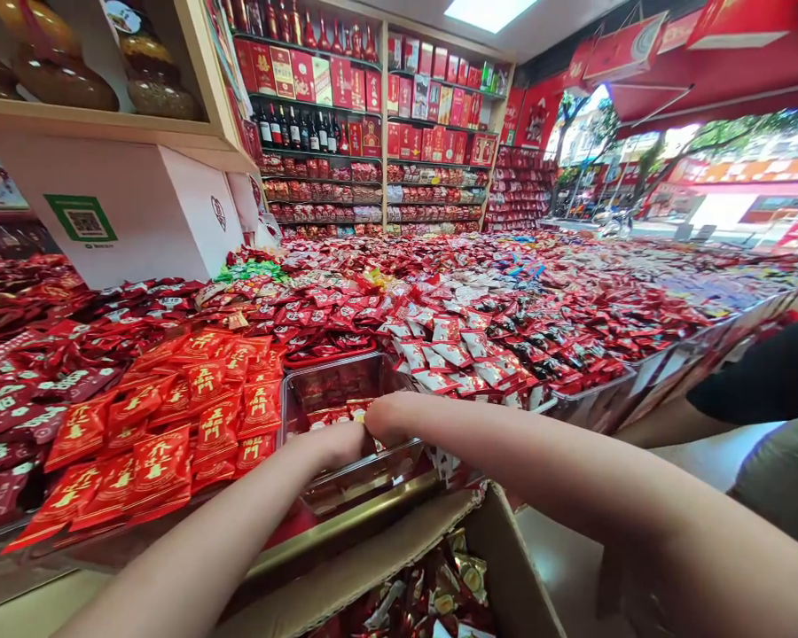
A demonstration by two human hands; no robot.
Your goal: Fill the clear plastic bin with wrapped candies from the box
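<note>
Gripping, seemingly, clear bin (332, 377) rim: both hands (363, 434).

hands (363, 434) in clear bin (319, 381) | packets (173, 425) left | cardboard box (439, 567) before | shelves (372, 115) behind

A long bench (678, 354) heaped with red sweet packets fills the shop. Behind the bench, tall wooden shelves (382, 133) carry red boxes and dark bottles. Above the bench glows a ceiling light panel (488, 11). Right of the shelves, the open shopfront (692, 177) shows sunlit trees and street.
</note>
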